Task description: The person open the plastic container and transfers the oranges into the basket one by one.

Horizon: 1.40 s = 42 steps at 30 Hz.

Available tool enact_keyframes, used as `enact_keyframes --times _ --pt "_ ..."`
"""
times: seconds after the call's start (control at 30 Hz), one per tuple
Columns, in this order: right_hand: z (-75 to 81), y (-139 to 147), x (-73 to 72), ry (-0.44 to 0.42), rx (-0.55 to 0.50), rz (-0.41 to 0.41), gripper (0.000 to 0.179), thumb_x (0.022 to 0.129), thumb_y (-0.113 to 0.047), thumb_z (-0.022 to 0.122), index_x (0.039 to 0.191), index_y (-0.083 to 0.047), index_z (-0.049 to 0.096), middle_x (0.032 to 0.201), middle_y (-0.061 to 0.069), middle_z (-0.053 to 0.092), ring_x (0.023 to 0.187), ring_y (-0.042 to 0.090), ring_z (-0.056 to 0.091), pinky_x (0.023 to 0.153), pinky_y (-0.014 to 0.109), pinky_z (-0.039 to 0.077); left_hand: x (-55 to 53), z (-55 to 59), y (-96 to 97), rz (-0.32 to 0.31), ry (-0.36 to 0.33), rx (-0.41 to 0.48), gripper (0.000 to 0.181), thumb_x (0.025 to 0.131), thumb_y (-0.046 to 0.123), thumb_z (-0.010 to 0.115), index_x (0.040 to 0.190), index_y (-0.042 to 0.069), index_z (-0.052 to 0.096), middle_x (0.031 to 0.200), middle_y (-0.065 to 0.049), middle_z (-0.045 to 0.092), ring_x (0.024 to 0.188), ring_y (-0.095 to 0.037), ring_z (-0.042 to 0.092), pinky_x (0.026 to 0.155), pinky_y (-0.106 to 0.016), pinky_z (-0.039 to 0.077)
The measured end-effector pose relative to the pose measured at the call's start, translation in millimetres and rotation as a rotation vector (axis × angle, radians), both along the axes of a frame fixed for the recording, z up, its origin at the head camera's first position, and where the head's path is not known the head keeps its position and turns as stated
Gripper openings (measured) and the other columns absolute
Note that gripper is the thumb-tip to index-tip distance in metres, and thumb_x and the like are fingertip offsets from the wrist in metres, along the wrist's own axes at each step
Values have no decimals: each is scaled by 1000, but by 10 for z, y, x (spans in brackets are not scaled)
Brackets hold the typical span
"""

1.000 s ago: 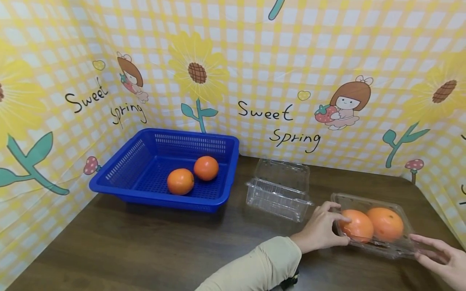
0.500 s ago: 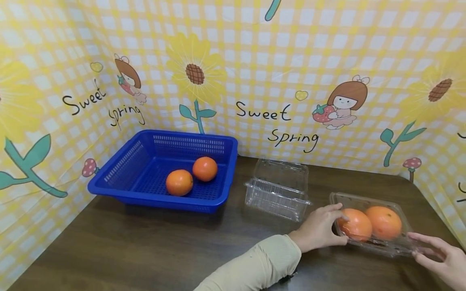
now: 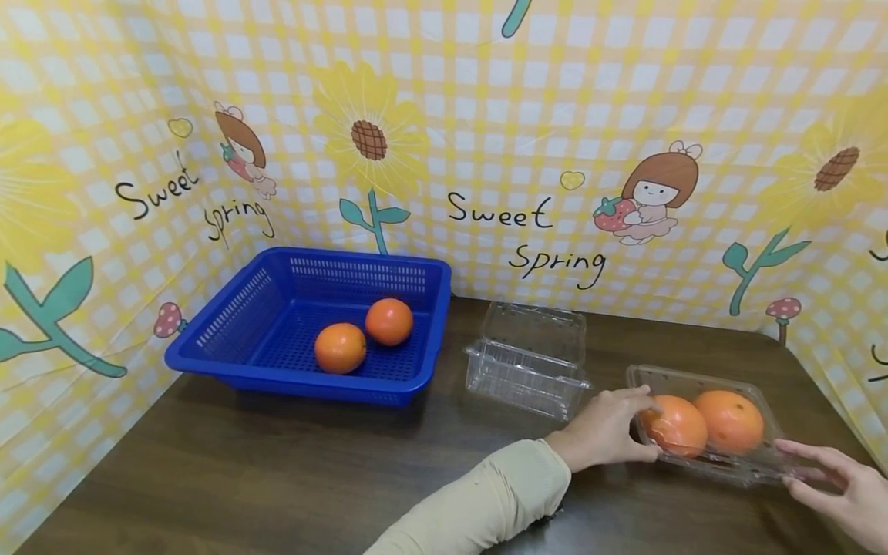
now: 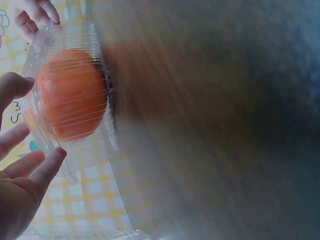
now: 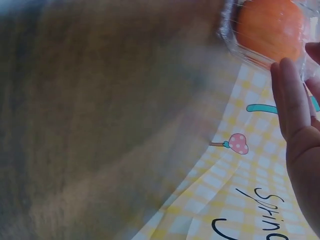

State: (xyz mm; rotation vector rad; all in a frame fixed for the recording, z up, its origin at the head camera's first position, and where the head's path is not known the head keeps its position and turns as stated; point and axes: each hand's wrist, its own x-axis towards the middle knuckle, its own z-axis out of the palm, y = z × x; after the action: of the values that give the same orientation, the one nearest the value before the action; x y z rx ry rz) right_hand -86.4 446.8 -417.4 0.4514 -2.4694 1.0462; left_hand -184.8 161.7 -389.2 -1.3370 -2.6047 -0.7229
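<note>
On the right of the table, two oranges [image 3: 730,421] lie side by side inside a clear plastic clamshell box [image 3: 714,378], its lid down over them. My left hand [image 3: 605,428] grips the box's left end, thumb at the front and fingers toward the back. At the opposite end, my right hand [image 3: 839,486] holds the near right corner between thumb and fingers. Through the ribbed wall, the left wrist view shows one orange [image 4: 72,95] close up. Fairly straight fingers [image 5: 295,100] lie against the box's side in the right wrist view.
A second clear box [image 3: 527,378] stands with its lid raised, left of the held one. Farther left, a blue plastic basket [image 3: 229,378] contains two more oranges [image 3: 340,348]. Checked yellow cloth [image 3: 486,116] walls the back and sides of the brown table [image 3: 277,470].
The head view has shifted slightly. Both hands stay at the ends of the box, and the oranges keep their places.
</note>
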Motion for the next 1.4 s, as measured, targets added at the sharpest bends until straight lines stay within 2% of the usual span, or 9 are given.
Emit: enact_keyframes --times 0.27,0.47,0.53,0.67,0.83,1.0,1.13,1.27,1.4 --pt "13 -25 27 0 28 -82 56 62 16 68 105 -20 61 102 -34 47 77 -16 49 62 -1 34 2 -22 4 15 -38 34 47 71 37 71 114 24 60 127 3 49 114 -3 43 90 -13 32" --pt "50 -39 14 59 34 4 63 62 18 67 109 -23 58 108 -31 48 82 -17 48 65 -1 34 2 -42 -10 38 -135 131 46 68 34 73 111 23 62 125 4 50 111 -5 46 87 -11 33" --pt "60 -37 2 73 40 30 63 62 18 67 110 -22 57 109 -30 48 84 -16 47 65 -1 34 -2 -41 -15 40 -120 128 46 68 35 73 111 23 62 124 4 50 110 -6 47 87 -12 33" --pt "95 -39 -6 58 96 -10 61 61 13 70 108 -24 58 106 -34 46 80 -18 47 62 -2 33 -21 -33 -21 34 -48 100 47 68 36 71 111 21 62 121 3 52 108 -3 49 87 -11 34" --pt "141 -36 -8 -4 179 -100 52 60 5 75 102 -23 62 96 -37 44 74 -17 47 49 20 47 -56 -29 -24 10 -3 86 47 67 35 72 110 19 63 118 2 55 106 -2 49 82 -6 33" --pt "142 -14 -5 -21 196 -116 49 60 4 76 100 -21 63 93 -37 44 72 -16 48 42 31 45 -75 -20 -17 -25 39 71 46 67 34 72 109 17 64 114 1 58 103 -1 51 79 -3 33" --pt "126 -14 6 -5 186 -118 50 59 3 76 99 -24 63 93 -37 45 72 -17 47 50 16 46 -77 -13 -2 -37 61 53 43 66 32 71 106 16 65 112 1 59 90 0 58 69 -1 34" --pt "113 -35 22 24 166 -140 51 59 3 76 98 -26 63 92 -37 45 73 -19 46 59 -3 30 -75 -10 10 -34 81 42 41 66 32 70 103 17 65 110 3 61 74 4 56 62 -2 34" --pt "113 -73 30 50 149 -171 49 56 3 77 95 -24 65 87 -36 48 70 -20 46 60 -3 31 -69 -21 0 -33 73 58 41 66 31 70 104 17 65 109 3 61 57 6 44 58 -3 33"
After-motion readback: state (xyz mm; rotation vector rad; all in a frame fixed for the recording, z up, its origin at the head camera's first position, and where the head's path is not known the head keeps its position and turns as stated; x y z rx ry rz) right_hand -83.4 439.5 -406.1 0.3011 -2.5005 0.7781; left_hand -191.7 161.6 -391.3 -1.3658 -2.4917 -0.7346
